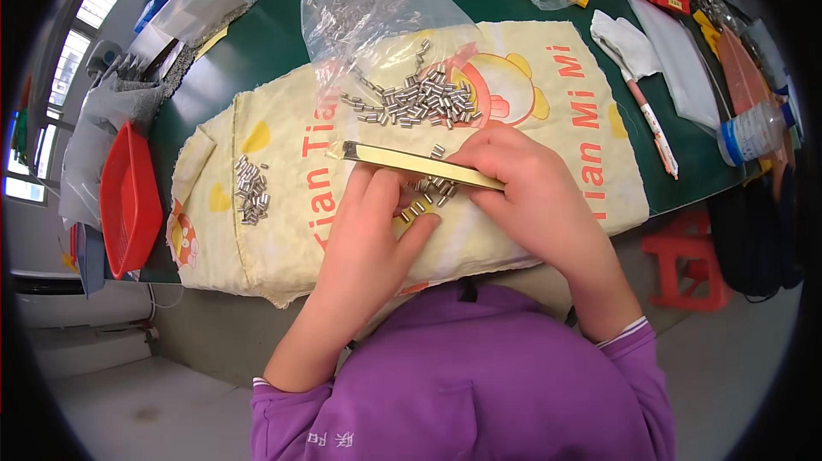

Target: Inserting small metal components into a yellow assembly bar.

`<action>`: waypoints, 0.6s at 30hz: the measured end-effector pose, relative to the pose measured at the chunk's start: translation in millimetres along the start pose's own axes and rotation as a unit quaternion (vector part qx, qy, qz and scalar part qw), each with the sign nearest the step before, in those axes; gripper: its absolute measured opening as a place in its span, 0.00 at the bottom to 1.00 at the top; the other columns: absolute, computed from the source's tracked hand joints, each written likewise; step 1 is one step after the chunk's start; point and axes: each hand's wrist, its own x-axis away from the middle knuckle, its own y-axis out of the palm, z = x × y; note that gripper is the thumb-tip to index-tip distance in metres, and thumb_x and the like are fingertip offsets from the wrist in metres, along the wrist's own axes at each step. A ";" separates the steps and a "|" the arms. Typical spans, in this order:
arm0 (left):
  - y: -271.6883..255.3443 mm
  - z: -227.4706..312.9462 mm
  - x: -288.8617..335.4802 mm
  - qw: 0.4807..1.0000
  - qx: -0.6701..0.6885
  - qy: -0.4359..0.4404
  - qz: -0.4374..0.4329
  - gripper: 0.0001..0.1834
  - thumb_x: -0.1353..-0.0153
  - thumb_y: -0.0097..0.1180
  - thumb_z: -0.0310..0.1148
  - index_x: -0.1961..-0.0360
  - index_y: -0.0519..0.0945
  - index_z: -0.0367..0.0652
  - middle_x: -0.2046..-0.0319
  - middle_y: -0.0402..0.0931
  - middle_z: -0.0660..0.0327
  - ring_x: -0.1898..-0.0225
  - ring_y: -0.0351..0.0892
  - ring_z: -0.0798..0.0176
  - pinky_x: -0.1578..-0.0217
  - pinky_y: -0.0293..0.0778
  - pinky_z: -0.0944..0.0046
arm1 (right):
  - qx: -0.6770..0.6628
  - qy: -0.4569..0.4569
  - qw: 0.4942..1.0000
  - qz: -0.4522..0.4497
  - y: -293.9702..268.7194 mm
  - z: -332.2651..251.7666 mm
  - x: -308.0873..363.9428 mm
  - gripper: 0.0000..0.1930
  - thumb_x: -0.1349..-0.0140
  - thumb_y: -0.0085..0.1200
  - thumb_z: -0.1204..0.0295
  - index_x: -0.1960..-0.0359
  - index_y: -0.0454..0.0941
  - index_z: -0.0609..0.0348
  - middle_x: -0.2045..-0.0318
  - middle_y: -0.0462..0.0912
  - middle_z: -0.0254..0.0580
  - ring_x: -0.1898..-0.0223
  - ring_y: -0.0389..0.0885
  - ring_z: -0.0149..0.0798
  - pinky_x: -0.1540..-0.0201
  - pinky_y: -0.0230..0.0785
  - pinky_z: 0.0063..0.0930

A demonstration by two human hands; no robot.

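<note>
A narrow flat bar [428, 163], with a pale yellow face and dark edges, slants above the cloth. My right hand [527, 191] is closed on its right end. The bar's left end lies over the fingers of my left hand [368, 217], partly hiding them. That hand's thumb stands apart from its bent fingers. Several small silver metal cylinders [442, 190] lie between my hands, close to the left thumb. Beyond the bar a larger heap of such cylinders [428, 100] spreads from a clear plastic bag [385, 16]. A smaller pile [252, 191] sits to the left.
A yellow printed cloth [282, 247] covers part of the green table [278, 29]. On the left stands a red basket [128, 204]. To the right are a pen [655, 131], a white cloth [625, 41] and a plastic bottle [749, 134]. A red stool [689, 260] stands below.
</note>
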 end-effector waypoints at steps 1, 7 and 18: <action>0.8 -1.6 1.3 1.000 0.000 -0.003 0.000 0.22 0.44 0.67 0.22 0.48 0.74 0.33 0.53 0.72 0.52 0.56 0.79 0.53 0.55 0.79 0.56 | -0.007 0.021 1.000 0.018 -0.3 -0.9 1.5 0.13 0.47 0.63 0.79 0.58 0.84 0.59 0.62 0.80 0.45 0.55 0.80 0.50 0.53 0.74 0.41; 10.2 -12.9 4.1 0.996 -0.024 0.069 0.041 0.22 0.50 0.73 0.23 0.54 0.77 0.35 0.54 0.73 0.55 0.58 0.77 0.59 0.57 0.76 0.62 | 0.001 -0.007 1.000 -0.004 4.7 -4.8 -1.8 0.13 0.47 0.64 0.77 0.57 0.83 0.58 0.64 0.78 0.43 0.57 0.80 0.49 0.56 0.74 0.42; -2.5 -9.2 18.2 0.999 -0.034 0.001 0.005 0.15 0.43 0.66 0.21 0.54 0.80 0.35 0.58 0.75 0.55 0.61 0.80 0.59 0.61 0.77 0.61 | 0.037 0.003 0.997 -0.068 -7.4 -4.6 -0.6 0.11 0.45 0.64 0.74 0.58 0.82 0.57 0.64 0.79 0.43 0.57 0.79 0.50 0.53 0.73 0.43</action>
